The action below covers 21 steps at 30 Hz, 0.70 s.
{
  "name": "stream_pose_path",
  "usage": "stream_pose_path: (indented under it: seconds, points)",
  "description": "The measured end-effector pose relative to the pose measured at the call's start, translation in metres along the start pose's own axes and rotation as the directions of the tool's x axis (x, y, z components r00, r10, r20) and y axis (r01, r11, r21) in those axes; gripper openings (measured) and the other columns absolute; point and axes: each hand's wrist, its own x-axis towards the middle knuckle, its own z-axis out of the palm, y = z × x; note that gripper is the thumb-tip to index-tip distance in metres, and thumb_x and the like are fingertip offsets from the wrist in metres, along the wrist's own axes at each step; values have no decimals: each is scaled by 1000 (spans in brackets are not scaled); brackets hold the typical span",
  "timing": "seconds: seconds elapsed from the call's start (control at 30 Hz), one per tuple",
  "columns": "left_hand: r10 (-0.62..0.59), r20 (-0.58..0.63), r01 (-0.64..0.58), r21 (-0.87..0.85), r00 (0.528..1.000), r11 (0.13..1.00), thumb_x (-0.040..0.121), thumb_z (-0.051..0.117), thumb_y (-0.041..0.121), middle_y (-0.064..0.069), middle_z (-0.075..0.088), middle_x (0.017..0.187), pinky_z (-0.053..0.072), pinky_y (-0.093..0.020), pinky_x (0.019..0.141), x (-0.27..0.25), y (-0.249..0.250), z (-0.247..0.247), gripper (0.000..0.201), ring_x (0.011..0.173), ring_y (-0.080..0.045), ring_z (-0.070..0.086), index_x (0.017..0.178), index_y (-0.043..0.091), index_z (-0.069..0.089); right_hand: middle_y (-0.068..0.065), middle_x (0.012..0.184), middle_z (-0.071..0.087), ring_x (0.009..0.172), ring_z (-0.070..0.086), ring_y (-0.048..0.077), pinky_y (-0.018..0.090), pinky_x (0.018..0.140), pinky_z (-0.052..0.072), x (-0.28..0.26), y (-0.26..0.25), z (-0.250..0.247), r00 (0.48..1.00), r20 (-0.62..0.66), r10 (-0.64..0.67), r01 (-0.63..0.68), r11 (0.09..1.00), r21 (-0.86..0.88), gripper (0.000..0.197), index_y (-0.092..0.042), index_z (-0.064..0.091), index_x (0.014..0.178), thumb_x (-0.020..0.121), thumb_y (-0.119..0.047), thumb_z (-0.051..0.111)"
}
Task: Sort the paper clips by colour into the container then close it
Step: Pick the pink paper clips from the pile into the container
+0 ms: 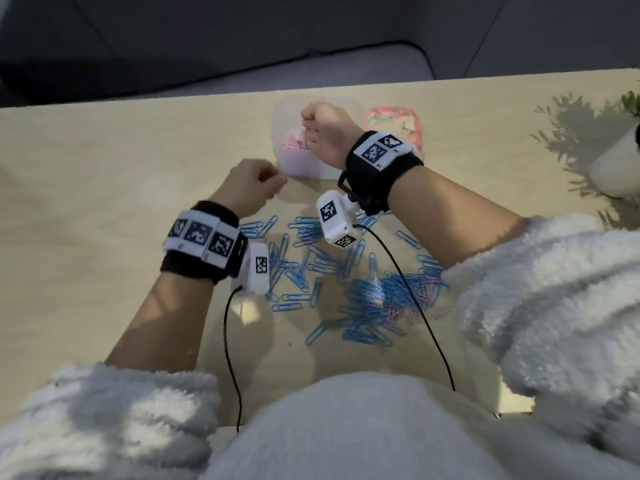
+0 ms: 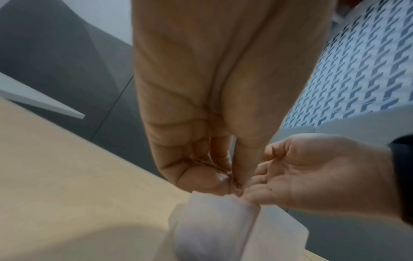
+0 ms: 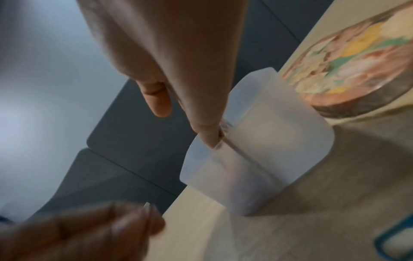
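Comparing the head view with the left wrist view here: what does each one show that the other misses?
Only the head view shows the blue paper clips scattered on the table, pink paper clips already inside the container, the colourful lid beside it, and a white pot.

Only the left wrist view shows the left hand from the palm side, fingertips pinched together, apparently on a thin clip, and a patterned wall.

Both show the right hand at the container, and the left hand.

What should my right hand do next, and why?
Probably let go of its clips into the container. The right hand is over the side holding pink paper clips, fingers dipped inside, while many blue paper clips lie unsorted on the table.
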Motion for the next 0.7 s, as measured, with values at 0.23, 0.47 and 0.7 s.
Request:
stream_pose_path:
  seconds: [0.23,0.47,0.7]
  points:
    - [195,-204,-119,334,959,935,88,46,14,-20,65,107,44,-37,88,59,35,-1,24,103,-34,57,95,-2,63,2,70,36,67,34,13,25,66,36,-21,7,-25,988,82,-127,124,991,46,23,16,53,83,80,-3,41]
    - [196,26,-162,676,980,719,91,41,0,-31,57,117,43,-48,93,85,41,28,28,109,-44,53,113,-10,56,8,81,63,60,64,14,22,62,56,-86,46,-125,974,-136,-179,172,983,-64,20,-10,57,83,91,0,42]
    - [370,-212,-203,548,905,811,87,39,0,-24,56,122,37,-43,98,43,41,28,36,114,-38,50,119,3,56,-3,60,59,38,50,-6,6,43,41,-143,113,-222,916,-340,-215,3,849,-528,29,-7,59,72,88,10,42]
